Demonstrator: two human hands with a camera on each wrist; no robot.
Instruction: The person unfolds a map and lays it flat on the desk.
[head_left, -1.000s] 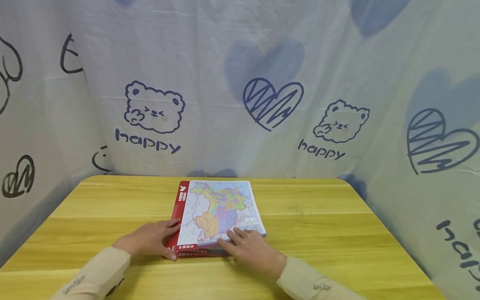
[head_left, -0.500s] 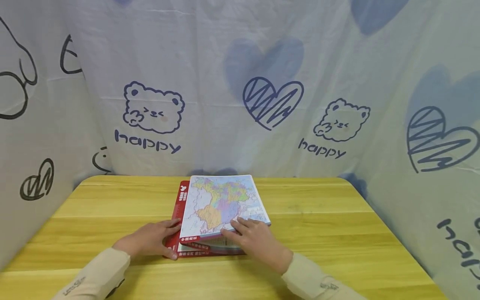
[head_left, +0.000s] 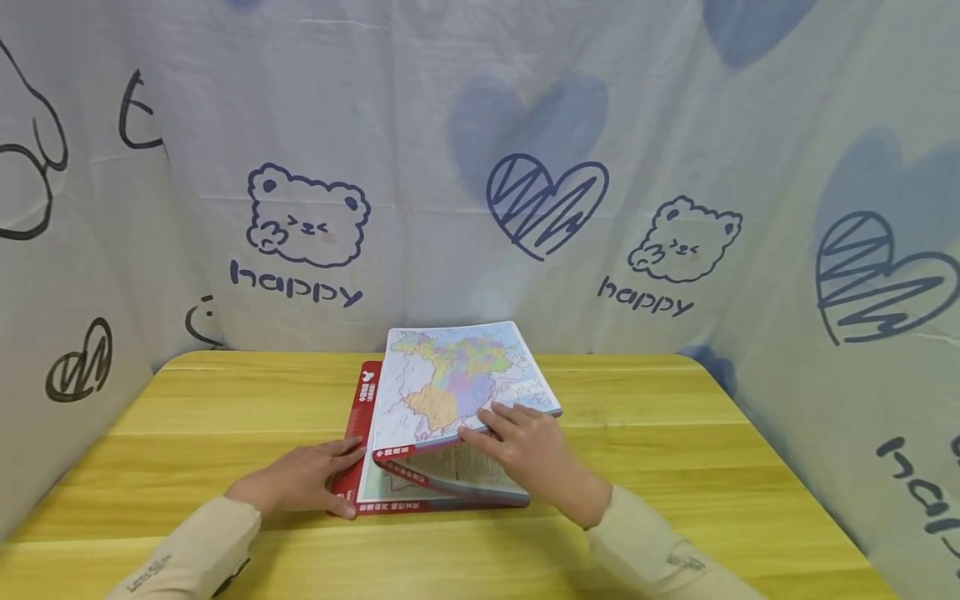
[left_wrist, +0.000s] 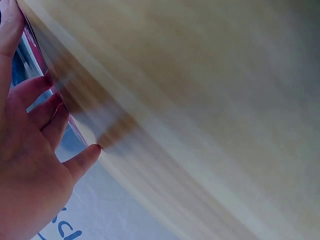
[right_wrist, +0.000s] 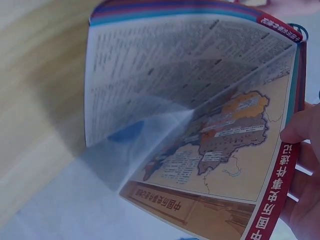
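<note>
A folding map (head_left: 450, 383) with red borders lies on the table, its top panel printed with a coloured map and raised at the near side. My right hand (head_left: 528, 454) pinches that panel's near edge, fingers over the top and thumb underneath. In the right wrist view, the parted inner panels (right_wrist: 145, 70) show columns of text and another small map, with the right thumb (right_wrist: 300, 125) at the red-lettered edge. My left hand (head_left: 296, 479) rests with spread fingers on the left red border (head_left: 347, 483); its fingertips line the edge in the left wrist view (left_wrist: 55, 107).
The yellow wood-grain table (head_left: 637, 500) extends on both sides of the map. White cloth curtain (head_left: 435, 275) printed with hearts and bears hangs around its back and sides.
My right hand has lifted the top panel's near edge upward and away, opening a gap over the lower panels. My left hand has stayed on the left border.
</note>
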